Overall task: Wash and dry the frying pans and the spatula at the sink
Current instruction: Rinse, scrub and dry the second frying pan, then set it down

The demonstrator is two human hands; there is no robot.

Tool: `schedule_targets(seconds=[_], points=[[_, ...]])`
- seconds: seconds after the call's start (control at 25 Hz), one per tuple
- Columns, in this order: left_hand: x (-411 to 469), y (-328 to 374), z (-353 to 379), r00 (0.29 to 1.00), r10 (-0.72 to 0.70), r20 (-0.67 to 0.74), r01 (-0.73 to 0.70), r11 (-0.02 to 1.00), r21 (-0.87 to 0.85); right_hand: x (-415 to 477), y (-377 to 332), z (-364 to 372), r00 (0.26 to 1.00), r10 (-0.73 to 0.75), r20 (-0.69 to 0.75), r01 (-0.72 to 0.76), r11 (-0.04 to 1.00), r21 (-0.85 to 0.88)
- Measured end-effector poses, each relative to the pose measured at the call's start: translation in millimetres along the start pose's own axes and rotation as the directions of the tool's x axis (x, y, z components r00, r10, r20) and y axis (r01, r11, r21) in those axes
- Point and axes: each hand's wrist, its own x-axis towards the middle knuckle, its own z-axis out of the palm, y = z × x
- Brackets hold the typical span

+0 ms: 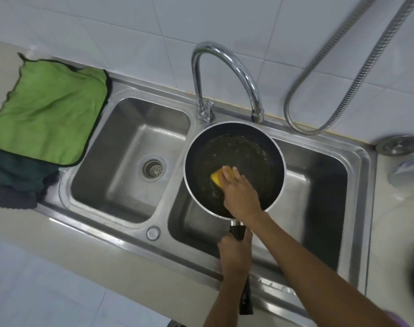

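The left hand [234, 253] is gripping the black handle [238, 230] of the frying pan [234, 147], holding it over the right basin [319, 180] of the sink [121, 234], just in front of the faucet [225, 74]. The right hand [241, 194] is grasping a yellow sponge [219, 177] and pressing it on the pan's wet dark inside, near its front-left wall. A green cloth [50, 114] is lying on the table [83, 267] at the sink's left edge, partly over darker cloths [17, 175], and a metal hose [357, 74] is hanging along the wall by the back right corner.

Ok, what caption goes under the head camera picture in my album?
Left hand holds the frying pan over the sink while the right hand scrubs it with a yellow sponge.
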Motion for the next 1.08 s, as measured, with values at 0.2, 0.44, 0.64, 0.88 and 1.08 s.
schedule_targets(seconds=[0.2,0.44,0.64,0.88,1.08], points=[[0.3,-4.0,2.1,1.0,0.012,-0.021,-0.012,1.0,0.006,66.8,21.5,-38.8,0.988,0.152,-0.036,-0.153,0.988,-0.037],[1.9,-2.1,-0.7,1.0,0.018,0.011,-0.019,0.999,0.036,-27.3,11.3,5.7,0.996,0.08,-0.04,-0.079,0.997,0.02],[0.0,-0.8,0.9,1.0,0.029,0.006,-0.029,0.999,0.036,53.9,-20.5,-16.3,0.999,0.028,-0.018,-0.028,0.999,0.028],[-1.0,-2.9,2.7,1.0,0.024,-0.013,-0.025,0.999,-0.021,28.6,59.9,-31.4,0.982,0.179,-0.055,-0.182,0.981,-0.069],[0.7,1.0,-3.4,0.999,0.019,0.036,-0.023,0.994,0.107,-28.7,-2.3,12.3,1.0,-0.008,0.015,0.008,1.0,-0.017]])
